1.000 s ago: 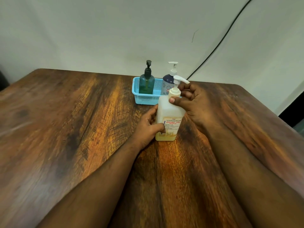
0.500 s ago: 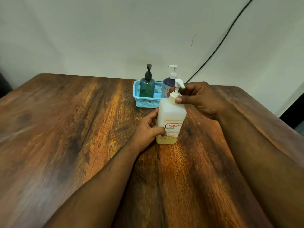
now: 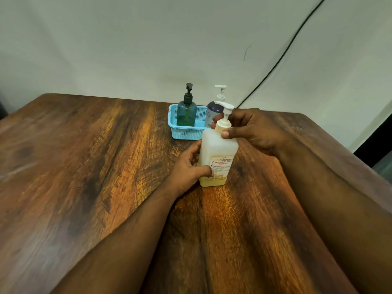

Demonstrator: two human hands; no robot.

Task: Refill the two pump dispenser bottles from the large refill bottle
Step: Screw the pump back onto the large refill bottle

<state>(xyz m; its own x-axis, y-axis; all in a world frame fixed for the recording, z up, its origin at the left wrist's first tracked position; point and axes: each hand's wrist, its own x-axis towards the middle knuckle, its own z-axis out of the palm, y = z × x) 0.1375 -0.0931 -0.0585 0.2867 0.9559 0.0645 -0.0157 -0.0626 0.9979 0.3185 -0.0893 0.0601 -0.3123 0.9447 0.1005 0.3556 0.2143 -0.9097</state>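
The large refill bottle [image 3: 218,158] stands upright near the middle of the tabletop [image 3: 84,166], long axis vertical, its white pump spout [image 3: 224,105] pointing toward 10 o'clock. The left hand [image 3: 188,168] grips its lower body; the right hand [image 3: 252,130] pinches the pump collar [image 3: 222,125]. At 12 o'clock just behind, a blue basket [image 3: 180,130] holds the green dispenser [image 3: 186,111] and the white-pump dispenser [image 3: 213,113], both upright.

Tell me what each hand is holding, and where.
Left hand grips the refill bottle low on its body; right hand pinches its pump collar.
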